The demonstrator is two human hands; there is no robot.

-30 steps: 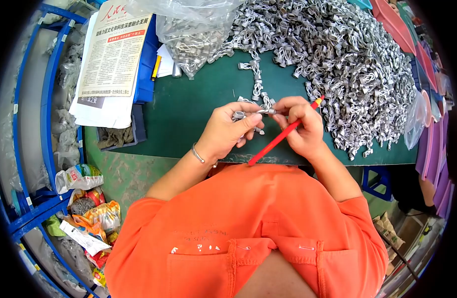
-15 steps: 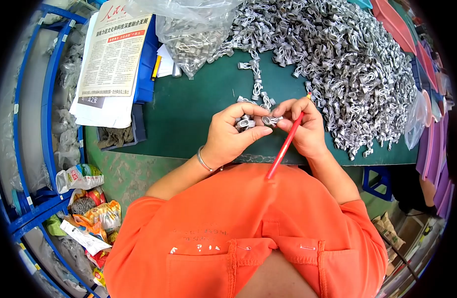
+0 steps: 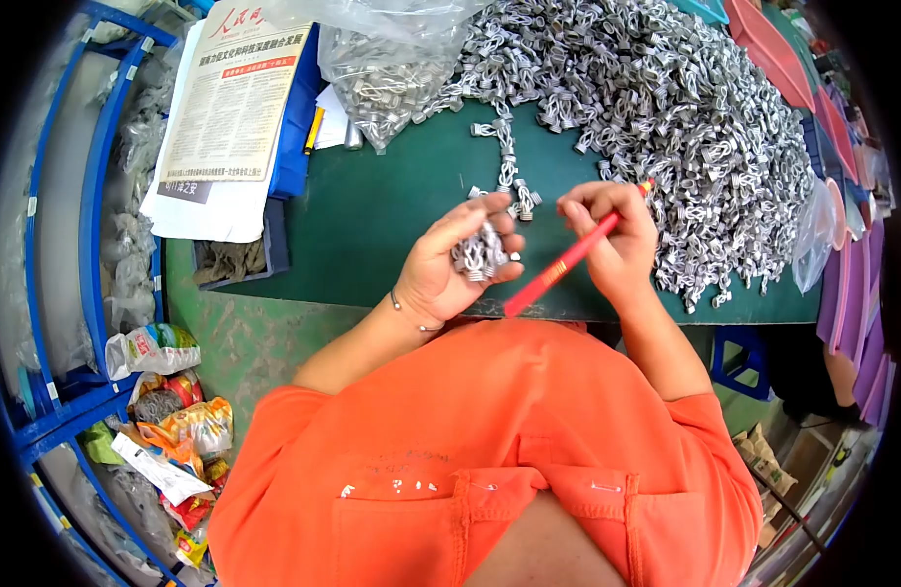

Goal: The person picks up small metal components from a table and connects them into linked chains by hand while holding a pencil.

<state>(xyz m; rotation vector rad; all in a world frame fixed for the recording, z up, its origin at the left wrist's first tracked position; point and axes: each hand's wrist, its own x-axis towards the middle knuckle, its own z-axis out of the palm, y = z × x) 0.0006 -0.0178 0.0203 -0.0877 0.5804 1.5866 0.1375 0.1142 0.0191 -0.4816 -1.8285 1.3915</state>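
Observation:
My left hand (image 3: 433, 262) is turned palm up above the table's near edge, fingers curled around a handful of small silver metal parts (image 3: 478, 256). They look like looped metal pieces with ribbed ends. A red pencil (image 3: 564, 264) slants through my right hand (image 3: 619, 245), its yellowish tip pointing up to the right and its blunt end down toward my left hand. Just beyond my hands, a thin line of the same metal parts (image 3: 507, 161) lies on the green table (image 3: 392, 196). A large heap of metal parts (image 3: 685, 147) covers the right side.
A clear plastic bag (image 3: 387, 93) of metal parts stands at the back. To the left, a newspaper (image 3: 237, 98) lies on papers over a blue bin (image 3: 292, 147), near a yellow marker (image 3: 314, 130). Blue shelving (image 3: 103, 176) stands left; pink trays (image 3: 773, 49) line the far right.
My hands have moved apart. The left has turned palm up with the parts lying in it; the right has shifted slightly right, and the pencil now slants more flatly.

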